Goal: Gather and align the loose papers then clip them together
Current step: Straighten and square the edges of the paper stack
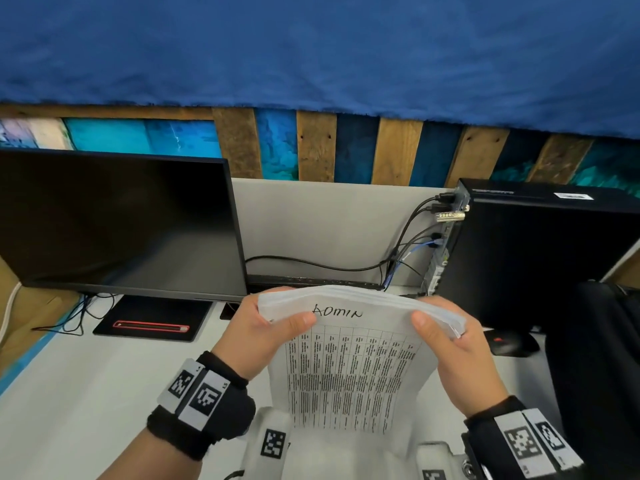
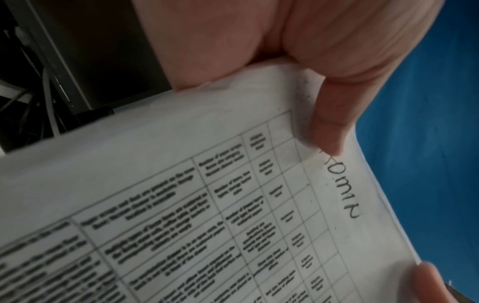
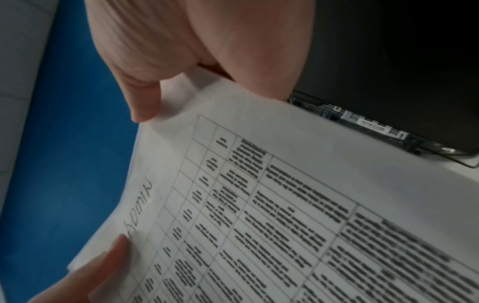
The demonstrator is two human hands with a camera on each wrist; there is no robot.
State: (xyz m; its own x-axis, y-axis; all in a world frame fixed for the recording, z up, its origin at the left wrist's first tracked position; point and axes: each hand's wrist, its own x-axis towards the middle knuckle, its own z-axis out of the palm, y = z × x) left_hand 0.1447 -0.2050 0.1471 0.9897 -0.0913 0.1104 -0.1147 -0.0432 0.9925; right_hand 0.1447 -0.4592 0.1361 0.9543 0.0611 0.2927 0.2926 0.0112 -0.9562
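Note:
A stack of white papers [image 1: 349, 368] stands upright in front of me, its top sheet printed with a table and hand-lettered "ADMIN". My left hand [image 1: 266, 327] pinches the stack's upper left corner, thumb on the front and fingers behind. My right hand [image 1: 446, 337] pinches the upper right corner the same way. The sheet edges fan slightly at the top right. The left wrist view has the papers [image 2: 233, 205] under my left thumb [image 2: 329, 131]; the right wrist view has the papers [image 3: 285, 205] under my right thumb [image 3: 145, 102]. No clip is in view.
A dark monitor [image 1: 117, 223] stands at the left on the white desk [image 1: 69, 393], its base [image 1: 152, 323] in front. A black computer tower [image 1: 540, 254] with cables [image 1: 408, 244] stands at the right. A black mouse [image 1: 509, 342] lies near my right hand.

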